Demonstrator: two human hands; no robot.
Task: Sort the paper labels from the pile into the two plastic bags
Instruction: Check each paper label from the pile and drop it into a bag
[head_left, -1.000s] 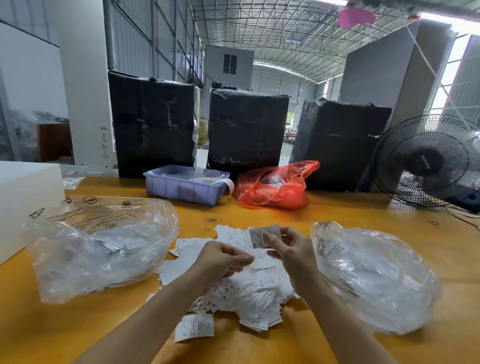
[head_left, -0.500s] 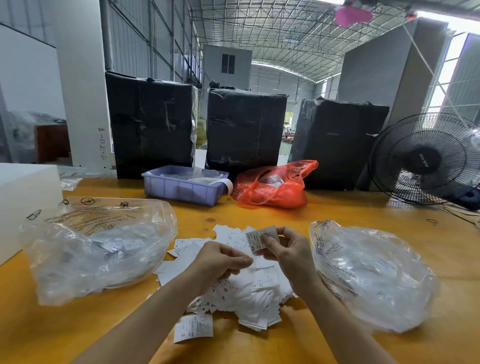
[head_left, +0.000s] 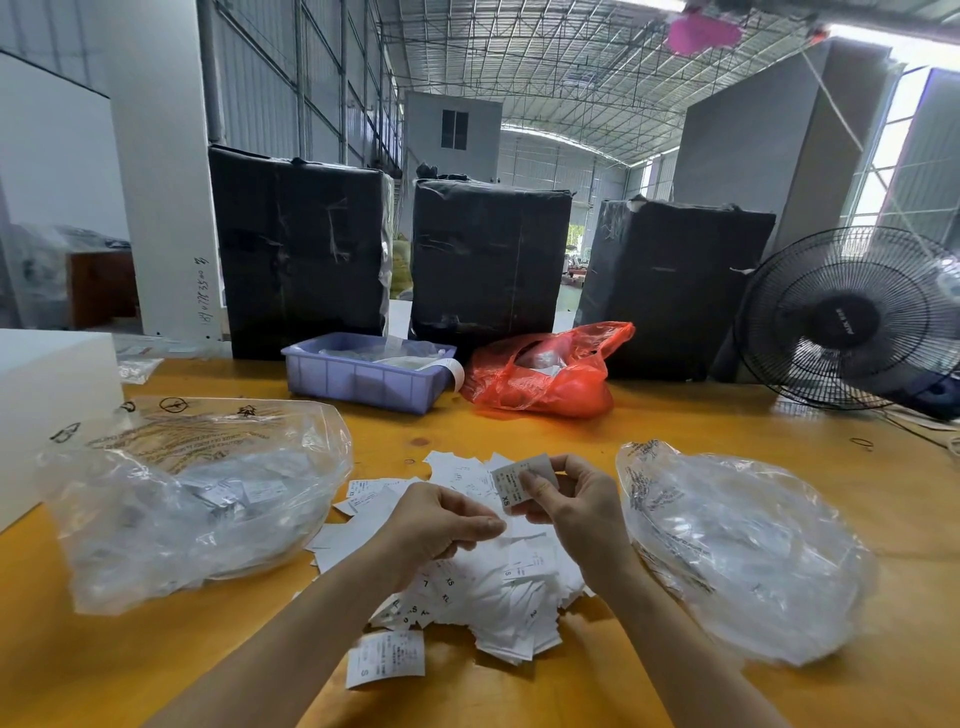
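White paper labels (head_left: 498, 587) are heaped in one loose pile on the yellow wooden table (head_left: 675, 426), between two clear crumpled plastic bags: one on the left (head_left: 197, 499), one on the right (head_left: 743, 561). A single label marked S (head_left: 385, 659) is seen lying apart, just in front of the pile. One label marked XS (head_left: 511, 486) is pinched between thumb and fingertips of the right hand (head_left: 571, 506), raised above the pile. The left hand (head_left: 441, 525) is held beside it, fingers curled inward; whether anything is gripped cannot be told.
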